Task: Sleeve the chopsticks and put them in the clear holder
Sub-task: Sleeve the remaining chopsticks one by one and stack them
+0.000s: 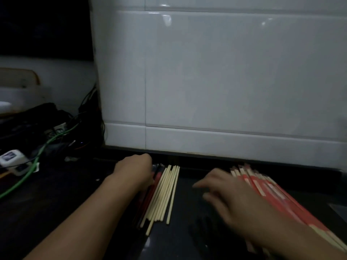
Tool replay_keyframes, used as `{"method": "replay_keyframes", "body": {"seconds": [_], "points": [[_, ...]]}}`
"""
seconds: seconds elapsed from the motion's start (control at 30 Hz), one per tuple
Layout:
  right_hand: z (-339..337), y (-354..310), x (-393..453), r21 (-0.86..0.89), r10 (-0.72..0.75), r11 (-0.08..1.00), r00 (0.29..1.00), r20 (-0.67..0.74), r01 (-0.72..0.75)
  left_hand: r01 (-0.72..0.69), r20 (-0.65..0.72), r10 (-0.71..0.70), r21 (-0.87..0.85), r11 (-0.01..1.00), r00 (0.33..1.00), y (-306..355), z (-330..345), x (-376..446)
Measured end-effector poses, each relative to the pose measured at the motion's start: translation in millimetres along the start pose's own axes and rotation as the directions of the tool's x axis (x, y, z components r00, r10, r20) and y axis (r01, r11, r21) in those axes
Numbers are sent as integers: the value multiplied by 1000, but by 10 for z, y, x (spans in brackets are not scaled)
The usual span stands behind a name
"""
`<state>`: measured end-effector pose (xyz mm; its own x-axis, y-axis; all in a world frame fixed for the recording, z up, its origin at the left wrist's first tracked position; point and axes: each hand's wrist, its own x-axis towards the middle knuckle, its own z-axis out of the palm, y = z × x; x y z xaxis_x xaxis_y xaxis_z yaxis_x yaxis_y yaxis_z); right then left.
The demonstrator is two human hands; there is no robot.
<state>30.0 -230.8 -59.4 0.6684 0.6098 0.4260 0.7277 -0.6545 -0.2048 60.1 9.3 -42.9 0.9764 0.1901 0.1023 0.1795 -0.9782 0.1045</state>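
Head cam, pretty dim: left hand (138, 167) reaches over the far left edge of the bare chopsticks (165, 194) lying on the dark counter (75, 194), fingers hidden, so can't tell if it's grasping anything. Right hand (231, 192) is blurry, fingers spread loose, resting against the pile of red sleeved chopsticks (272, 190) on the right. White tiled wall (225, 81) behind, tangled cables (47, 134) far left.

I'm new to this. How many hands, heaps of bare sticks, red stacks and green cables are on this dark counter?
Hands: 2, left hand and right hand
Heap of bare chopsticks: 1
Stack of red sleeves: 1
Green cable: 1
Total: 5
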Motion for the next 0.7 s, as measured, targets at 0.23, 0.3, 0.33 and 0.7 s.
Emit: {"method": "replay_keyframes", "body": {"seconds": [0.23,0.3,0.33,0.7], "points": [[405,-207,113,-48,-229,964,911,344,261,5,-28,-8,-77,997,1000,-8,129,125],[410,-178,113,-14,-249,963,908,336,269,11,-50,-16,-96,995,999,-15,143,155],[417,-173,112,-12,-263,959,909,323,282,15,-66,-23,-111,994,998,-21,138,158],[408,43,110,84,-338,940,936,102,331,20,-39,-23,-70,997,999,21,55,73]]}}
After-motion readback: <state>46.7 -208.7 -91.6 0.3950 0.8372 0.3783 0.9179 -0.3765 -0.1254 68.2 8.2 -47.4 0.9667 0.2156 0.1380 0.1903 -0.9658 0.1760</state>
